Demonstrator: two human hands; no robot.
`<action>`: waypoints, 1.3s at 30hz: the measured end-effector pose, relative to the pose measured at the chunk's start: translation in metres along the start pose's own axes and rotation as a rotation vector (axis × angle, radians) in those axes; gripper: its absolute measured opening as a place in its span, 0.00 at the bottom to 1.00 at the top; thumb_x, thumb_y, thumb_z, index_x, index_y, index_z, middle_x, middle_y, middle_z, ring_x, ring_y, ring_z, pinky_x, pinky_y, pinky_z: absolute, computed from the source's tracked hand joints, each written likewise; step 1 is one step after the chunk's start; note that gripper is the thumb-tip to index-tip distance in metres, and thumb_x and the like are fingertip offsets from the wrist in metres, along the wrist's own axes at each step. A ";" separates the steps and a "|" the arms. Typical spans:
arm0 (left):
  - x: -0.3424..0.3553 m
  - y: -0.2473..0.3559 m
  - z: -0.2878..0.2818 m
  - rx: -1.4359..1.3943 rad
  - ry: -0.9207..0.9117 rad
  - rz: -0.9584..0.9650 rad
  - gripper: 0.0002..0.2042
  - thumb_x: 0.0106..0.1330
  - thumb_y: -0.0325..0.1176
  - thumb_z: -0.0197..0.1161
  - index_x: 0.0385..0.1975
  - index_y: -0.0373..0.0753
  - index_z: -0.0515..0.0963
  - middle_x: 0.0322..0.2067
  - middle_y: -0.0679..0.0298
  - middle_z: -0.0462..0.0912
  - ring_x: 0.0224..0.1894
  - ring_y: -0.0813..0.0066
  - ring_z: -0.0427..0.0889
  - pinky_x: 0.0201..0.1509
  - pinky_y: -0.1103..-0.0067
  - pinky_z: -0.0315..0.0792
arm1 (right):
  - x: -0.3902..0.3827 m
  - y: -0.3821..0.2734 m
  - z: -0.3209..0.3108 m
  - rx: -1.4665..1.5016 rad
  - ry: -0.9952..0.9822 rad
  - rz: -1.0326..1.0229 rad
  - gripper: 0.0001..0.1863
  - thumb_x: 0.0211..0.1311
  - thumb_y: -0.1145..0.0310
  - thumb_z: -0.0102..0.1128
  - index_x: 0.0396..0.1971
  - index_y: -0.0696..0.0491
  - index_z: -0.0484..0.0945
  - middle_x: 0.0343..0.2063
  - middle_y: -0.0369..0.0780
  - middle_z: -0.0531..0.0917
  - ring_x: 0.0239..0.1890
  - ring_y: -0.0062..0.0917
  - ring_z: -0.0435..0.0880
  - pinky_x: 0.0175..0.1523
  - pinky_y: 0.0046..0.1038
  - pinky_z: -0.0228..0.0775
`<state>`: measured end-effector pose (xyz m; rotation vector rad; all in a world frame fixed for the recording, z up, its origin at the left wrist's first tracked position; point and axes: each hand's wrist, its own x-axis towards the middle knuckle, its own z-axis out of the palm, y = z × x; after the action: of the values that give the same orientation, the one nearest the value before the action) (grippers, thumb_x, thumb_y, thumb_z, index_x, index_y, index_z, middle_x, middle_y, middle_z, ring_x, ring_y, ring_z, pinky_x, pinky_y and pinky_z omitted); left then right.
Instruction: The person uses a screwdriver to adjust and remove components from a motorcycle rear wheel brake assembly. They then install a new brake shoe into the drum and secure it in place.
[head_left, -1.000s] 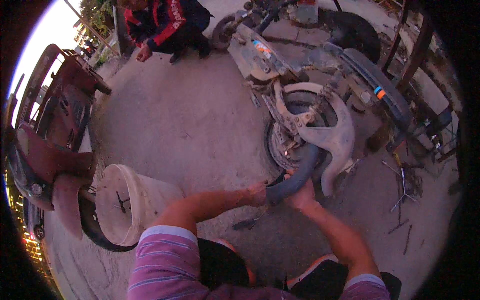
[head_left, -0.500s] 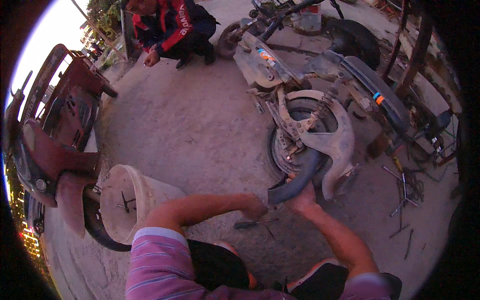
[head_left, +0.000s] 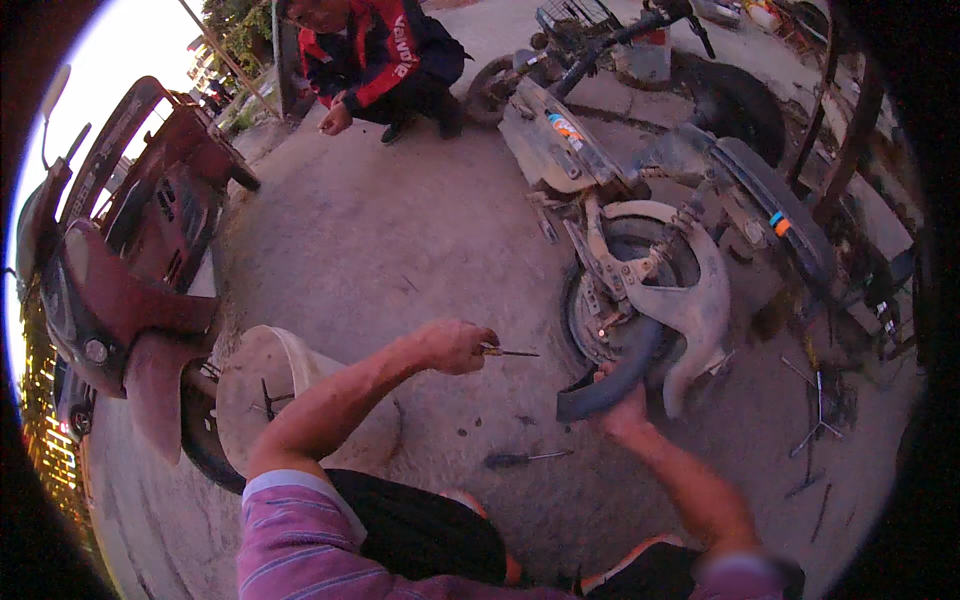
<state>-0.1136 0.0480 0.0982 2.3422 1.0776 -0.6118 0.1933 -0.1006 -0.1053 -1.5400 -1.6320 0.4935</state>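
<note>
My left hand (head_left: 458, 347) is closed, raised above the ground in front of me. It grips a slim screwdriver (head_left: 515, 352), whose thin shaft points right toward the wheel. My right hand (head_left: 627, 412) is closed on a black, curved, rubber-like strip (head_left: 610, 388) at the near side of the scooter wheel (head_left: 583, 325). Its fingers are partly hidden behind the strip. The wheel sits under a dusty curved swingarm (head_left: 690, 300) of a scooter lying on its side. A second screwdriver (head_left: 515, 460) with a dark handle lies on the ground between my arms.
A whitish bucket (head_left: 345, 420), tipped on its side, holds a dark T-shaped tool (head_left: 268, 400). A red three-wheeler (head_left: 140, 290) stands left. A person (head_left: 385, 65) crouches at the far side. A three-armed wrench (head_left: 820, 425) and other tools lie right.
My left hand has lifted from near the ground, up and away from the strip, and the slim screwdriver now shows in it. My right hand keeps its hold. The whole view has shifted slightly.
</note>
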 end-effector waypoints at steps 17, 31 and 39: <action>0.009 0.004 0.007 -0.152 0.092 0.045 0.21 0.67 0.35 0.61 0.60 0.44 0.79 0.52 0.51 0.84 0.52 0.51 0.84 0.56 0.62 0.78 | 0.001 0.013 0.013 -0.241 0.022 -0.197 0.16 0.50 0.66 0.63 0.39 0.54 0.76 0.41 0.46 0.80 0.45 0.46 0.80 0.49 0.47 0.73; 0.045 0.039 0.019 -0.031 0.190 0.211 0.19 0.67 0.35 0.57 0.58 0.49 0.80 0.43 0.50 0.83 0.46 0.46 0.84 0.50 0.57 0.78 | 0.016 -0.022 -0.016 -0.484 -0.036 -0.313 0.17 0.43 0.68 0.67 0.34 0.55 0.73 0.38 0.46 0.78 0.41 0.45 0.81 0.42 0.46 0.72; 0.067 0.037 0.034 0.062 0.225 0.259 0.20 0.66 0.37 0.60 0.59 0.53 0.80 0.42 0.51 0.82 0.42 0.47 0.85 0.44 0.57 0.80 | 0.014 -0.021 -0.013 -0.552 -0.034 -0.292 0.14 0.47 0.68 0.65 0.34 0.55 0.74 0.38 0.45 0.78 0.45 0.44 0.80 0.48 0.46 0.73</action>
<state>-0.0515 0.0445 0.0424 2.5957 0.8350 -0.2953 0.1912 -0.0942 -0.0773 -1.6317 -2.0906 -0.1043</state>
